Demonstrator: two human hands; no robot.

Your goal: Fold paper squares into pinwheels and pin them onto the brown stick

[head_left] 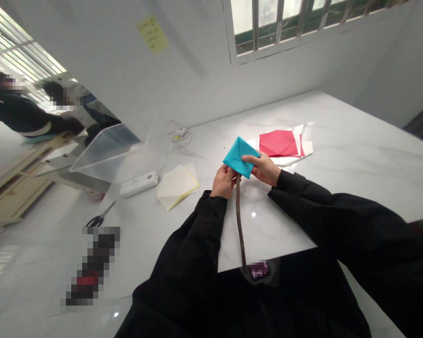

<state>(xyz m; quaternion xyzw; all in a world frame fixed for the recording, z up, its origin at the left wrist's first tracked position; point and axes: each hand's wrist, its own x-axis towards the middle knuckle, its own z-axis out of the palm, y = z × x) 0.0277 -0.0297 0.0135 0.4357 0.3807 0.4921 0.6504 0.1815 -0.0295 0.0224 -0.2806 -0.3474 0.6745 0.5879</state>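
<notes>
A folded square of bright blue paper (237,156) is held up above the table with one corner pointing away from me. My right hand (266,168) grips its right side, thumb lying on top and fingers underneath. Below the near edge of the paper, my left hand (224,181) is closed around the upper end of a thin brown stick (239,220), its fingertips close against the paper. The stick runs down toward my body past the table's front edge. Its top end is hidden under the paper and fingers.
Red paper sheets (278,143) lie on white ones behind my right hand. Cream and yellow paper (176,187), a white power strip (139,184), a clear plastic bin (107,152) and scissors (100,217) are to the left. A cable (179,135) lies by the wall. Two people sit far left.
</notes>
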